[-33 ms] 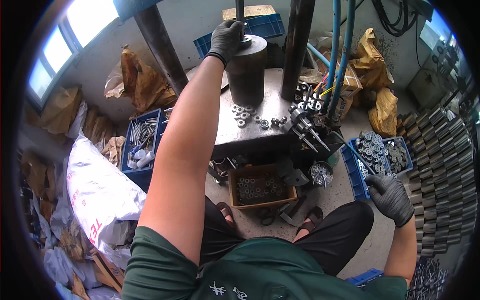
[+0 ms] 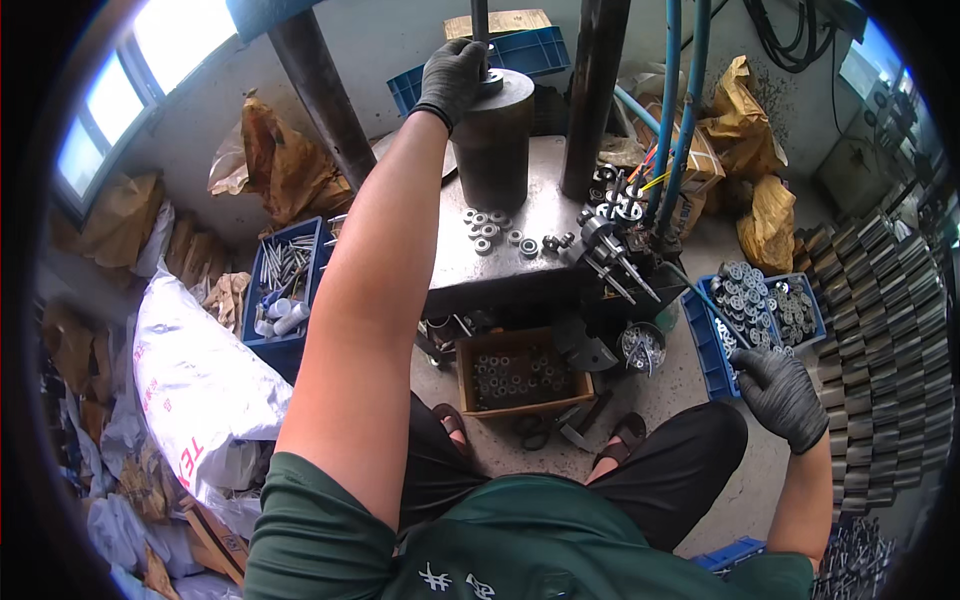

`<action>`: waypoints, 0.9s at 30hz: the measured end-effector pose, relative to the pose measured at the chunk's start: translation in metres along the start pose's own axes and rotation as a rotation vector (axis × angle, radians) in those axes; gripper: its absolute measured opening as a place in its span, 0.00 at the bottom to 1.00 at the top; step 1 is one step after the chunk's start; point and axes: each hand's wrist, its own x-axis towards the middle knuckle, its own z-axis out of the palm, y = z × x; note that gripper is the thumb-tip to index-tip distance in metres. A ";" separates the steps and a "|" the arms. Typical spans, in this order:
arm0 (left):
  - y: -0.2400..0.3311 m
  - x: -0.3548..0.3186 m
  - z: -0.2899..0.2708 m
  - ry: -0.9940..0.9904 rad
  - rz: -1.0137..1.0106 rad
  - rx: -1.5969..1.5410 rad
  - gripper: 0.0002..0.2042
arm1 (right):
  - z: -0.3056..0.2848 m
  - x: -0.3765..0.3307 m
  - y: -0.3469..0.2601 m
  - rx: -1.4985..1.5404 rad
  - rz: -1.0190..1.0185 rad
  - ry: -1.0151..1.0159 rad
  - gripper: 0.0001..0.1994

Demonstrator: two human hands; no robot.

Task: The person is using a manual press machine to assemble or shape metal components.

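My left hand (image 2: 453, 80), in a dark grey glove, reaches to the top of a thick steel cylinder (image 2: 495, 150). Its fingers curl beside an upright steel rod (image 2: 481, 25) and a small metal ring (image 2: 491, 86) on the cylinder's top; what they grip is hidden behind the hand. Down at the right, my gloved right hand (image 2: 783, 398) is closed round the end of a long thin lever (image 2: 705, 303), which slants up to the press. Several round bearings (image 2: 484, 231) lie on the steel table (image 2: 455, 272) in front of the cylinder.
Two steel columns (image 2: 595, 100) flank the cylinder. Metal fixtures with long pins (image 2: 608, 250) lie at the table's right edge. Blue crates (image 2: 712, 372) of round metal parts stand by my right hand. Below are a wooden box (image 2: 520, 408) and a hammer (image 2: 575, 436). A white sack (image 2: 200, 370) leans left.
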 end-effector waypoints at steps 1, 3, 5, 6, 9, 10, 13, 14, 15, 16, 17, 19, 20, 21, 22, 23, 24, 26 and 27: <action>-0.002 0.002 0.000 -0.001 -0.002 0.000 0.13 | -0.002 0.000 -0.002 -0.045 -0.011 -0.054 0.12; -0.005 0.009 -0.006 0.011 0.071 0.162 0.13 | -0.005 0.000 -0.003 -0.091 -0.010 -0.181 0.12; -0.008 0.011 -0.009 0.004 0.061 0.169 0.13 | -0.008 0.002 -0.004 -0.108 0.042 -0.306 0.12; -0.008 0.010 -0.009 -0.004 0.050 0.176 0.13 | -0.008 0.004 -0.003 -0.109 0.043 -0.307 0.12; -0.007 0.010 -0.012 -0.020 0.061 0.141 0.14 | -0.014 0.013 -0.004 0.004 0.012 0.010 0.11; -0.007 0.010 -0.014 -0.016 0.061 0.145 0.14 | -0.021 0.022 -0.009 -0.025 0.005 0.080 0.10; -0.009 0.008 -0.003 -0.029 0.086 0.103 0.14 | -0.040 0.063 -0.003 -0.175 -0.136 0.455 0.08; -0.009 0.007 -0.006 -0.053 0.085 0.084 0.14 | -0.051 0.081 -0.006 -0.133 -0.035 0.467 0.07; -0.008 0.006 -0.006 -0.079 0.085 0.062 0.15 | -0.054 0.102 0.007 -0.094 -0.223 0.663 0.08; -0.005 0.000 -0.003 -0.084 0.081 0.062 0.15 | -0.060 0.122 0.013 -0.068 -0.233 0.685 0.08; 0.003 -0.009 0.005 -0.071 0.076 0.023 0.14 | -0.069 0.137 0.019 -0.053 -0.235 0.709 0.08; 0.011 -0.014 0.008 -0.040 0.077 -0.004 0.13 | -0.083 0.166 0.014 -0.141 -0.149 0.672 0.11; 0.009 -0.012 0.004 -0.043 0.078 -0.003 0.13 | -0.087 0.180 0.019 -0.140 -0.147 0.674 0.11; 0.007 -0.008 0.000 -0.062 0.077 0.016 0.15 | -0.088 0.194 0.025 -0.154 -0.114 0.673 0.14; 0.005 -0.005 -0.001 -0.082 0.076 0.034 0.16 | -0.091 0.205 0.031 -0.169 -0.080 0.672 0.16; 0.004 -0.006 0.004 -0.065 0.081 0.082 0.15 | -0.094 0.213 0.034 -0.172 -0.072 0.672 0.16; 0.004 -0.007 0.006 -0.071 0.082 0.079 0.15 | -0.097 0.220 0.034 -0.217 0.000 0.635 0.19; 0.003 -0.006 0.006 -0.084 0.100 0.104 0.13 | -0.101 0.225 0.028 -0.262 0.075 0.603 0.22; 0.002 -0.003 0.003 -0.081 0.152 0.119 0.13 | -0.102 0.226 0.022 -0.293 0.118 0.565 0.24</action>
